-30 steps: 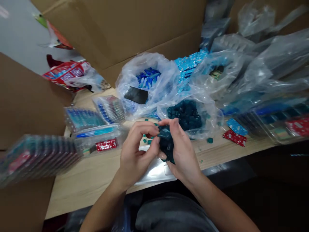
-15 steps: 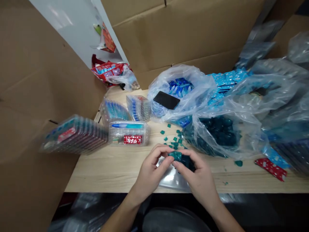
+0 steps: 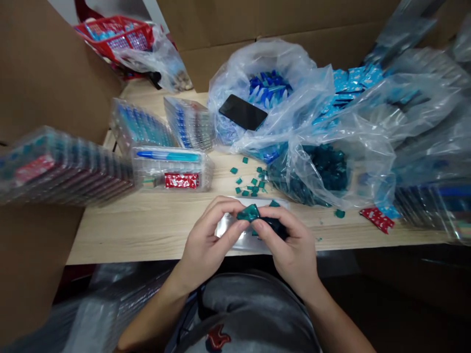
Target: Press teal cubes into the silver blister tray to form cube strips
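My left hand (image 3: 209,242) and my right hand (image 3: 289,245) meet over the near edge of the wooden table (image 3: 147,230). Both pinch a small teal wrapped piece (image 3: 249,213) between thumbs and fingertips. My right hand also cups a dark teal bunch (image 3: 275,226) of the same pieces. A flat clear plastic tray (image 3: 235,235) lies under the hands. Loose teal pieces (image 3: 252,184) are scattered just beyond the fingers.
A clear bag of dark teal pieces (image 3: 324,169) lies right of centre. Behind it, a bag of blue packets (image 3: 270,86) has a black phone (image 3: 243,112) on it. Stacked clear cases (image 3: 169,169) stand at left. Cardboard walls (image 3: 40,68) enclose the table. A red packet (image 3: 377,219) lies right.
The view has tilted down and drawn closer. My hands stay together at the table edge, and the teal piece now stands out more above my fingertips.
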Demonstrator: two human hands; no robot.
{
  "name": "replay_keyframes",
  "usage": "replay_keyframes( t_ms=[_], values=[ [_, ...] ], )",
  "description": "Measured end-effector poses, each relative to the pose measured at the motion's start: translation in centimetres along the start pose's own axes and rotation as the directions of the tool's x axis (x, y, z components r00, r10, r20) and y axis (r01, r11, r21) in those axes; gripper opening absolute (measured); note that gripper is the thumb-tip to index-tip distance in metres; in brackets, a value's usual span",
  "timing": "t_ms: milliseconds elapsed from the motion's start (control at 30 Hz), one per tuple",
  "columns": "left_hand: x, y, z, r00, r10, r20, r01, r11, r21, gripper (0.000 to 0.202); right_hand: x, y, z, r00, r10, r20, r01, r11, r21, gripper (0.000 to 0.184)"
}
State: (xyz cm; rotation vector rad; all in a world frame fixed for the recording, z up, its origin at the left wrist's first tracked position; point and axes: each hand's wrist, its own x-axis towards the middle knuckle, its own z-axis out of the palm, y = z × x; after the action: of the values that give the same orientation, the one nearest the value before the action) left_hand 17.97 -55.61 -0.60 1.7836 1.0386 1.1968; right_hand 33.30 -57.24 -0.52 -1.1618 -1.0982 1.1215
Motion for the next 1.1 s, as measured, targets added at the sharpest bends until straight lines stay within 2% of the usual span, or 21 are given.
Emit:
replay_keyframes(
  t_ms=[100,233,300,367,467,567,667,733,833,967,1033,1100],
  values=[
    [0.2,0.1,-0.3,0.998,-0.040,0.046,0.043,0.997,-0.067,0.007,-0.2,0.2,-0.2,1.000,-0.026,0.002,0.026,0.999,-0.041,0.006],
    [0.1,0.1,-0.2,0.975,-0.175,0.135,0.205,0.945,-0.255,0.016,-0.3,0.5,-0.6,0.998,-0.058,-0.021,0.055,0.994,-0.097,0.006],
    [-0.1,-0.1,0.4,0.953,-0.277,0.124,0.303,0.896,-0.324,0.020,-0.6,1.0,-0.8,0.991,-0.129,-0.046,0.120,0.980,-0.160,0.010],
    [-0.3,-0.4,1.0,0.934,-0.344,0.097,0.355,0.862,-0.362,0.025,-0.9,1.5,-1.1,0.971,-0.233,-0.053,0.214,0.947,-0.241,0.017],
    [-0.5,-0.6,1.7,0.936,-0.344,0.079,0.349,0.863,-0.365,0.027,-1.1,2.1,-1.5,0.923,-0.386,0.002,0.367,0.876,-0.312,0.031],
    [-1.0,-0.4,1.7,0.948,-0.290,0.134,0.320,0.865,-0.387,0.019,-1.0,2.2,-2.1,0.898,-0.434,0.070,0.433,0.845,-0.314,0.034],
    [-1.6,0.1,1.2,0.974,-0.181,0.136,0.217,0.914,-0.343,0.013,-1.1,2.1,-2.3,0.931,-0.355,0.082,0.362,0.882,-0.302,0.021],
    [-1.8,0.3,0.9,0.991,-0.099,0.085,0.116,0.968,-0.222,0.011,-1.3,2.1,-2.2,0.956,-0.288,0.065,0.294,0.916,-0.271,0.016],
    [-1.9,0.4,0.8,0.999,0.010,0.035,-0.009,0.999,-0.034,0.010,-1.7,1.9,-1.7,0.967,-0.247,0.063,0.255,0.939,-0.230,0.026],
    [-2.0,0.4,1.1,0.998,0.056,0.012,-0.056,0.998,0.018,0.012,-1.7,1.2,-1.2,0.980,-0.178,0.086,0.187,0.975,-0.119,0.033],
    [-2.2,0.2,1.3,0.997,0.075,-0.026,-0.075,0.997,-0.004,0.013,-1.6,0.9,-1.0,0.998,-0.038,0.053,0.038,0.999,0.002,0.026],
    [-2.5,-0.1,1.4,0.992,0.091,-0.081,-0.096,0.994,-0.052,0.019,-1.5,0.8,-0.6,0.977,0.205,0.051,-0.211,0.954,0.211,0.016]
  ],
)
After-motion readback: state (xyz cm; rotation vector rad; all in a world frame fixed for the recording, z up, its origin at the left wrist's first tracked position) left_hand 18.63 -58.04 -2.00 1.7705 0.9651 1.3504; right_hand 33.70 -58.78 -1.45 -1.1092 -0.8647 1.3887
